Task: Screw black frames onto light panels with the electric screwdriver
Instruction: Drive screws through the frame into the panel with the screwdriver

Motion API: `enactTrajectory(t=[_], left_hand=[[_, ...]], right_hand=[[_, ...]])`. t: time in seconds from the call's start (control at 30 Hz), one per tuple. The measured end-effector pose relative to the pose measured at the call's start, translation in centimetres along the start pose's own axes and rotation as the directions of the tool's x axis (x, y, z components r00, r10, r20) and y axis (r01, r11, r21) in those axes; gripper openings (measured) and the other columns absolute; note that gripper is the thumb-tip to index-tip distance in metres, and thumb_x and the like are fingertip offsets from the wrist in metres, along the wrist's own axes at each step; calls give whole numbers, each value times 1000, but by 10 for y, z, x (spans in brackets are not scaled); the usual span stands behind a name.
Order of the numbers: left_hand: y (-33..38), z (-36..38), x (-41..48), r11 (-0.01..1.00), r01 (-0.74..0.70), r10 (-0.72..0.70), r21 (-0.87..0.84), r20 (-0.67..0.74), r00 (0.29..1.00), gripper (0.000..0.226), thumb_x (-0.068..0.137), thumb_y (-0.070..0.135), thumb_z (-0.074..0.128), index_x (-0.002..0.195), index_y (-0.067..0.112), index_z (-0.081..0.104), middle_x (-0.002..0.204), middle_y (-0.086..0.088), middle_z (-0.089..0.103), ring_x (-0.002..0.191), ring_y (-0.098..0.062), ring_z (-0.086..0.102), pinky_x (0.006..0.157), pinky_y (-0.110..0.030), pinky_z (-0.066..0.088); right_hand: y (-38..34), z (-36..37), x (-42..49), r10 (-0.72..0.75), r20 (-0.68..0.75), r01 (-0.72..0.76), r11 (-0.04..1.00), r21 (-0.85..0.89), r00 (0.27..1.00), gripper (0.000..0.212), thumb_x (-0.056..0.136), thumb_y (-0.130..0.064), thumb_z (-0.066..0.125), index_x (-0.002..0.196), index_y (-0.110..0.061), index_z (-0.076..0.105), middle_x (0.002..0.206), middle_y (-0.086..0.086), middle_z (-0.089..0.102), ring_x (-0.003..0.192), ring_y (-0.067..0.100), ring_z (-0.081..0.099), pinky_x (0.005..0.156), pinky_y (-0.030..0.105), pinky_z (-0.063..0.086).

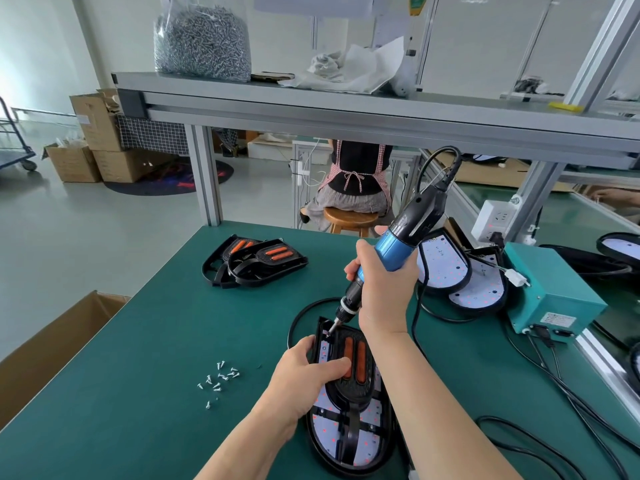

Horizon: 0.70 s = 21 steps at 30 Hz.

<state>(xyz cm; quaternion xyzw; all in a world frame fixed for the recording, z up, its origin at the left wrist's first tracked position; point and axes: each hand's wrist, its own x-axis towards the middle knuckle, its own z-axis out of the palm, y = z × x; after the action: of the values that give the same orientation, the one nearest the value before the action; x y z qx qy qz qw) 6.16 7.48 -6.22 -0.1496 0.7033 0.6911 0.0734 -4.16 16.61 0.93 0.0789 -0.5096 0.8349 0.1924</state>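
The black frame (349, 389) lies on top of an oval light panel (367, 434) on the green counter (138, 375), close to the person. The frame is dark moulded plastic with two orange strips side by side at its wide end and a narrow stem running down the panel's white board, which is dotted with red points.

The left hand (308, 372) grips the black frame at its left edge, thumb laid across the top. The right hand (381, 289) is wrapped round the blue-and-black electric screwdriver (394, 251), which is tilted with its bit touching the frame's upper left corner.

Loose screws (220, 377) lie to the left. Spare frames (256, 265) are stacked farther back, and more panels (446, 268) lie beside a teal power box (550, 296).
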Motion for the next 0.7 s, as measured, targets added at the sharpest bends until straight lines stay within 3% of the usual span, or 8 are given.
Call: enactTrajectory(t=[0.07,0.13,0.2,0.43,0.6,0.7], left_hand=[[0,0,1,1000,-2,2,-1,4,1000,30,84,21,78,111,25,65,93,8,79,85,-11,76,78,-24,56],[-2,-1,2,1000,-3,3,-1,8,1000,26,84,19,78,108,22,69,95,2,79,88,-17,76,89,-35,57],[-3,-2,3,1000,-8,8,4,6,1000,23,84,19,77,105,21,71,96,0,79,89,-19,76,90,-37,57],[-11,-2,6,1000,-16,16,19,-8,1000,15,86,20,76,99,25,71,90,9,79,83,-7,75,69,-16,53],[-7,-1,7,1000,-16,16,-13,9,1000,33,87,16,76,81,36,51,58,35,63,56,18,61,46,-1,40],[-7,-1,9,1000,-12,12,-14,8,1000,28,87,19,76,85,34,52,57,37,62,56,19,60,47,-1,41]], right_hand=[[1,0,0,-12,-4,12,1000,-2,1000,27,77,-12,65,101,-18,54,58,5,53,45,20,51,49,29,46],[2,0,1,-23,7,24,999,-24,1000,23,76,-10,64,94,-16,51,57,-1,53,44,20,50,48,28,45],[5,1,0,-35,30,36,998,-45,999,21,76,-9,64,89,-16,49,54,-7,53,43,19,50,48,25,45],[11,6,-6,-35,97,43,996,-79,995,21,76,-6,64,89,-16,50,55,-2,53,43,18,50,48,25,46],[3,-1,-11,13,242,8,996,-87,970,19,78,-16,70,92,-14,56,61,10,58,51,18,55,55,21,48],[-6,-1,-11,73,282,-50,995,-89,957,26,74,-24,74,81,-7,56,59,11,60,55,20,55,60,24,51]])
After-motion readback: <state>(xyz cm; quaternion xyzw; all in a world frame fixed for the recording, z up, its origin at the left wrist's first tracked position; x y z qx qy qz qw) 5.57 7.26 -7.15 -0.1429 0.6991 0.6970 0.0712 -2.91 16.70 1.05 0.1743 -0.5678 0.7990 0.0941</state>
